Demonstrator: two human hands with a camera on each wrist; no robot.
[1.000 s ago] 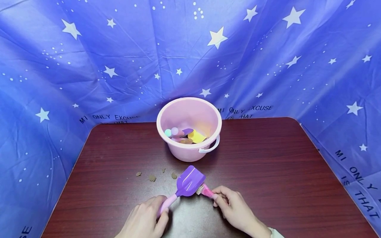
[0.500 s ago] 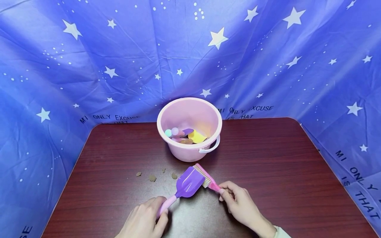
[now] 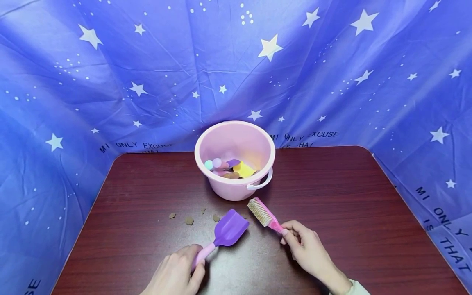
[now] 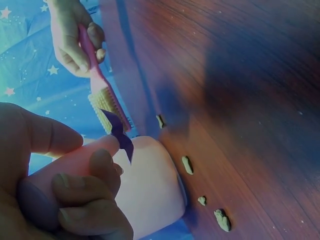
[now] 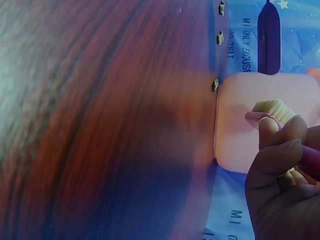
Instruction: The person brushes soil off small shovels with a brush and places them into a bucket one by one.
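Note:
My left hand (image 3: 177, 268) grips the pink handle of a toy shovel with a purple blade (image 3: 230, 228), held over the table in front of the bucket. In the left wrist view its fingers (image 4: 82, 187) curl round that handle. My right hand (image 3: 307, 248) pinches the handle of a pink brush (image 3: 263, 212), whose pale bristles face left toward the shovel, with a gap between the two. Several small brown clumps (image 3: 189, 221) lie on the table to the left of the shovel blade. The right wrist view shows the brush (image 5: 272, 110) mostly hidden by my fingers.
A pink bucket (image 3: 232, 190) with a white handle (image 3: 259, 186) stands behind the tools, holding a yellow piece (image 3: 244, 169), a brown lump and toy handles. The dark red wooden table (image 3: 332, 184) meets a blue star-printed cloth (image 3: 166, 73) at the back and sides.
The brush has moved away from the shovel to the right and turned so its bristles show. The shovel has shifted slightly left. The clumps and bucket have stayed put.

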